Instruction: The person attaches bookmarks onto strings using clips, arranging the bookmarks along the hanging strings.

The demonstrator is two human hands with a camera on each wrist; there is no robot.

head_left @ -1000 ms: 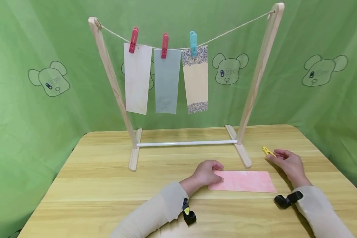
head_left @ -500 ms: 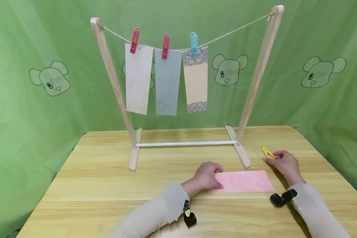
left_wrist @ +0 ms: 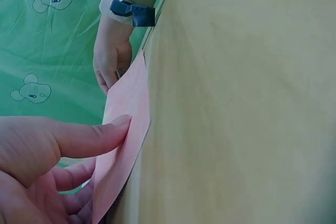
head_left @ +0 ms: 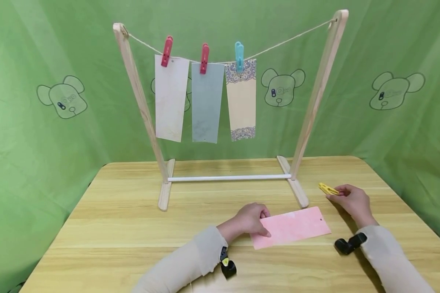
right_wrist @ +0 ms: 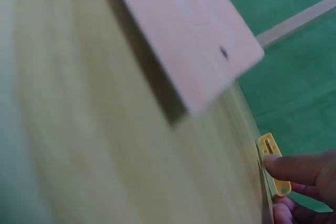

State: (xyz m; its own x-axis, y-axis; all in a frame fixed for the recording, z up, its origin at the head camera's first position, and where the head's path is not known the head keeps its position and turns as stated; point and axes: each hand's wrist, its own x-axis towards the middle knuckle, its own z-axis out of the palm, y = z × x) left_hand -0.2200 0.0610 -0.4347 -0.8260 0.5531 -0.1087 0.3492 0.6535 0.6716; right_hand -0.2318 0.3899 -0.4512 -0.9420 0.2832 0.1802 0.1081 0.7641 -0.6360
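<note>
While three cards already hang pegged on the string of the rack, a fourth, the pink card, is only partly raised from the worktop. The left hand pinches its near end, thumb on top, so the far end tilts up. The right hand pinches a yellow peg just above the worktop, right of the card. By this judgement, lifting the card to the string and clipping it remain.
</note>
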